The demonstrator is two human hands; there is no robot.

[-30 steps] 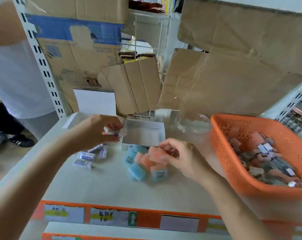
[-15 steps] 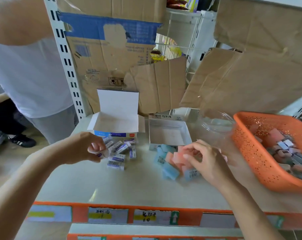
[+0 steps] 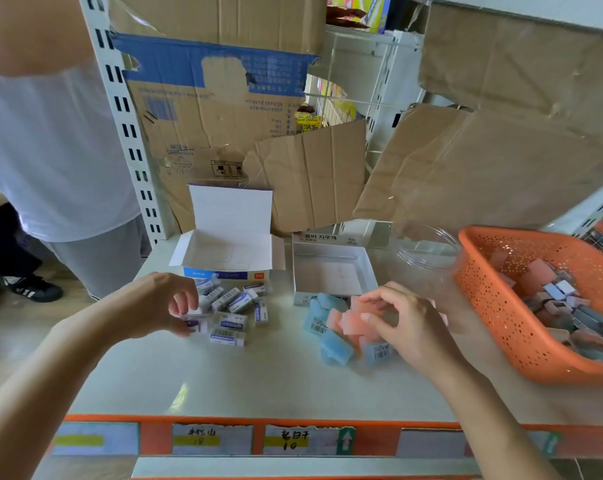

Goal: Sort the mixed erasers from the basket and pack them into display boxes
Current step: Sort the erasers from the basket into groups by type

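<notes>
The pink eraser (image 3: 358,306) sits pinched between the thumb and curled fingers of the right hand (image 3: 407,323), just in front of the square box (image 3: 331,271). It is over the coloured heap (image 3: 331,327), which touches that box's front wall. The box looks bare inside, so the first piece is best laid flat into a corner and pressed against two walls, so that later rows butt up tight. Keeping one colour per row and lifting each piece clear of the heap should stop the loose ones scattering.

The coloured blocks look soft, translucent and film-wrapped, in pink and pale blue, and some carry barcode stickers. To the left of the square box, the left hand (image 3: 158,303) grips a white eraser (image 3: 194,322) at the edge of the white heap (image 3: 234,306), small bars in printed blue-and-white sleeves. These seem meant for the flip-lid box (image 3: 223,251), open just left of the square box.

To the right of the square box stands the orange basket (image 3: 494,306), still holding mixed pieces, with a clear tub (image 3: 428,247) between them. All of it rests on the pale tabletop (image 3: 258,382)
</notes>
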